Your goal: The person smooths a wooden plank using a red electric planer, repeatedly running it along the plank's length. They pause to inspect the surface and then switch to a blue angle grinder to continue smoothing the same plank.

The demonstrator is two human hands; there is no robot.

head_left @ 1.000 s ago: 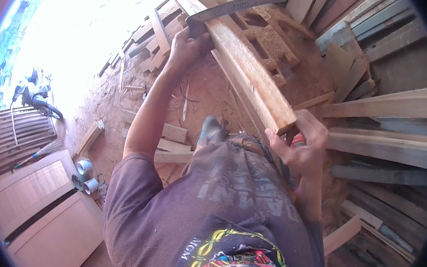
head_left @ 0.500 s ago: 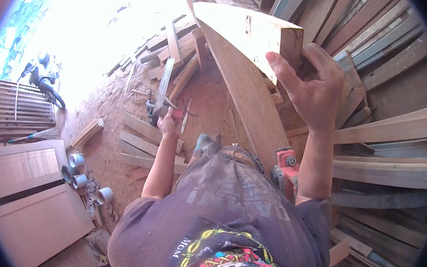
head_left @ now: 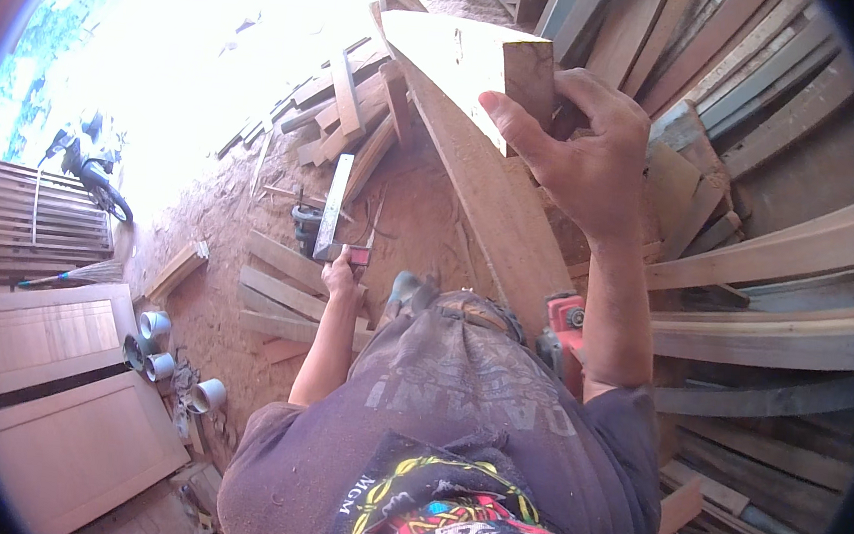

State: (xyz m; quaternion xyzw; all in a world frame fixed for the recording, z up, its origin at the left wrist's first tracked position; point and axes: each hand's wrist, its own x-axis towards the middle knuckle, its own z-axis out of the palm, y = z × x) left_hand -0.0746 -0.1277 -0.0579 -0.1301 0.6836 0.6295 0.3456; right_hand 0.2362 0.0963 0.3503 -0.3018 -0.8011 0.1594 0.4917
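**Holding a Try Square (head_left: 338,205) Beside a Squared Timber (head_left: 530,82)**

Just past a worker's dusty dark T-shirt (head_left: 478,382), a red power tool (head_left: 565,323) sits near the close end of a long plank (head_left: 487,206). The left hand (head_left: 341,275) grasps the try square by its stock, apparently to leave the metal blade unobstructed, pointing away from the body. The right hand (head_left: 596,155) curves about the timber's near end, thumb on one side and fingers on the other, perhaps to steady it; how firmly cannot be told. The timber slants forward above the plank. Sandy floor (head_left: 443,193) separates the plank's left edge from the try square, giving that arm room, while stacked boards (head_left: 767,339) crowd the right elbow. Farther off lie scattered offcuts (head_left: 345,95) and, beyond, a motorbike (head_left: 93,175).
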